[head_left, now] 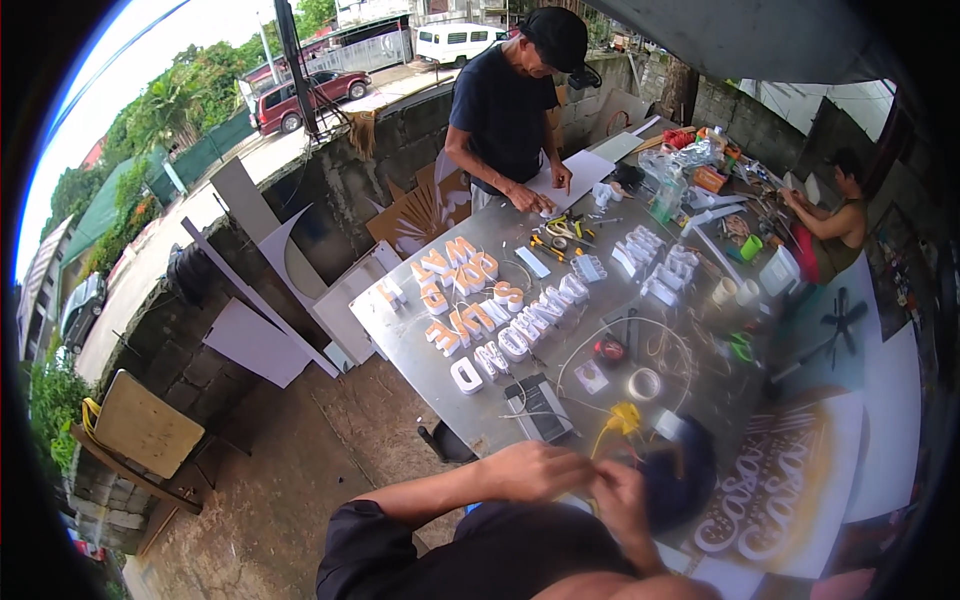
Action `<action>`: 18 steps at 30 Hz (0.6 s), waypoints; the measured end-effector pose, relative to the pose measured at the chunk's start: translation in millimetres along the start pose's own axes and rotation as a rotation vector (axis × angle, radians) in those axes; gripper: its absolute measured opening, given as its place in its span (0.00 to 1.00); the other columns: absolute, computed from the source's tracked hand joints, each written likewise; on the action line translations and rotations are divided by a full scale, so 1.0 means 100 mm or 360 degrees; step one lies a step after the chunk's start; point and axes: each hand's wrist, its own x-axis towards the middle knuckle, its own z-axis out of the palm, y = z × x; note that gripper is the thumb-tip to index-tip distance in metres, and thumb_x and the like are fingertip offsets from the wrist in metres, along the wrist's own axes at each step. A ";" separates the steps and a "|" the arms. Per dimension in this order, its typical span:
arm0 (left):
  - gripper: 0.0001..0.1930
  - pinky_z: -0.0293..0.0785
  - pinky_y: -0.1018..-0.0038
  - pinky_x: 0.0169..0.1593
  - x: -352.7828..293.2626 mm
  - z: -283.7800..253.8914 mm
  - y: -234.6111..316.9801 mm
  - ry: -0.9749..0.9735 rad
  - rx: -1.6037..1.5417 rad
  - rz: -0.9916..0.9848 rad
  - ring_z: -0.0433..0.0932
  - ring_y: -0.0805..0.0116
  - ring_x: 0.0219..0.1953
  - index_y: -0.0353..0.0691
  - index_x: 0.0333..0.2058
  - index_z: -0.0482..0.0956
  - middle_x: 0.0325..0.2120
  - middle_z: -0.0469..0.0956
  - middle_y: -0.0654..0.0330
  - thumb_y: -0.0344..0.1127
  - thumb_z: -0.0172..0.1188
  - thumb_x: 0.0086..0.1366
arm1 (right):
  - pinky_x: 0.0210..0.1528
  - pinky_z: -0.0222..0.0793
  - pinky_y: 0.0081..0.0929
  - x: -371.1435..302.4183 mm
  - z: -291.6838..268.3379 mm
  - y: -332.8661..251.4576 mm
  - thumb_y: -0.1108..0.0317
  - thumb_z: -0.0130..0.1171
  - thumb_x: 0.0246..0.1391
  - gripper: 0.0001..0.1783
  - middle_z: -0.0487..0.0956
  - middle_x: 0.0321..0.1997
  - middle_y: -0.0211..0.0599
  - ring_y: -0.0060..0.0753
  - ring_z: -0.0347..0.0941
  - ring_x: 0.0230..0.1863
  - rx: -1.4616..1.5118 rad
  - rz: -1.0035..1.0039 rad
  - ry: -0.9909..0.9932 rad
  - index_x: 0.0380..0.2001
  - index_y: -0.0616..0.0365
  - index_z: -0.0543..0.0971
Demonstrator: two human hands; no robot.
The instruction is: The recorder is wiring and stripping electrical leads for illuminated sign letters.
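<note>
My left hand (545,470) and my right hand (620,495) meet in front of my body at the table's near edge, fingers curled and pressed together. Whatever they pinch is too small or hidden to make out. Just beyond them lie a yellow plug-like piece (624,418) with a cord and a grey metal box (538,407) with wires. A roll of tape (644,383), a red tape measure (608,348) and a loop of thin cable (690,370) lie farther in. Rows of white block letters (513,345) and orange-faced letters (460,325) stand on the metal table (410,350).
Across the table a person in a dark shirt (505,110) handles a white sheet (590,172). Another person (840,220) sits at the right. Pliers (548,246), bottles and tools crowd the far side. Boards (260,340) lean on the block wall; a dark blue blurred object (680,475) is beside my right hand.
</note>
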 end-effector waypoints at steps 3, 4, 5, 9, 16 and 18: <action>0.12 0.78 0.73 0.28 0.00 0.00 0.07 0.0015 0.0268 0.0085 0.81 0.69 0.32 0.34 0.39 0.80 0.33 0.78 0.58 0.31 0.61 0.56 | 0.22 0.54 0.17 -0.04 0.00 0.05 0.77 0.57 0.58 0.06 0.70 0.19 0.20 0.08 0.62 0.23 -0.0043 0.0010 -0.0046 0.26 0.66 0.78; 0.10 0.77 0.74 0.27 -0.01 -0.01 0.10 -0.0051 0.0339 0.0097 0.79 0.70 0.29 0.35 0.36 0.79 0.29 0.75 0.59 0.32 0.61 0.57 | 0.22 0.54 0.17 -0.07 0.01 0.06 0.77 0.57 0.58 0.06 0.70 0.19 0.20 0.08 0.62 0.23 -0.0044 0.0012 -0.0059 0.26 0.66 0.78; 0.08 0.75 0.75 0.25 0.00 -0.02 0.10 -0.0118 0.0414 0.0118 0.77 0.71 0.26 0.36 0.34 0.77 0.26 0.72 0.61 0.33 0.60 0.58 | 0.22 0.54 0.17 -0.07 0.03 0.08 0.77 0.58 0.58 0.07 0.70 0.19 0.20 0.08 0.61 0.23 -0.0006 0.0034 -0.0045 0.26 0.66 0.77; 0.09 0.76 0.69 0.27 0.05 0.00 0.17 -0.0142 0.0395 0.0087 0.75 0.65 0.25 0.38 0.30 0.71 0.23 0.69 0.60 0.35 0.58 0.54 | 0.23 0.53 0.17 -0.10 0.07 0.12 0.76 0.59 0.59 0.08 0.70 0.19 0.18 0.07 0.60 0.24 0.0070 0.0065 0.0019 0.25 0.64 0.77; 0.14 0.74 0.70 0.24 0.11 -0.12 0.09 -0.0040 0.0268 -0.0029 0.77 0.65 0.26 0.34 0.37 0.74 0.29 0.74 0.57 0.33 0.66 0.54 | 0.28 0.63 0.18 -0.02 0.12 -0.16 0.77 0.56 0.57 0.05 0.76 0.21 0.26 0.11 0.69 0.27 0.0108 0.0035 0.0039 0.27 0.64 0.77; 0.14 0.75 0.72 0.25 0.12 -0.15 0.08 0.0071 0.0256 -0.0046 0.79 0.64 0.27 0.34 0.37 0.74 0.32 0.76 0.58 0.32 0.68 0.55 | 0.27 0.62 0.19 0.00 0.12 -0.22 0.77 0.56 0.55 0.04 0.75 0.20 0.27 0.11 0.68 0.25 0.0057 -0.0029 0.0028 0.26 0.64 0.77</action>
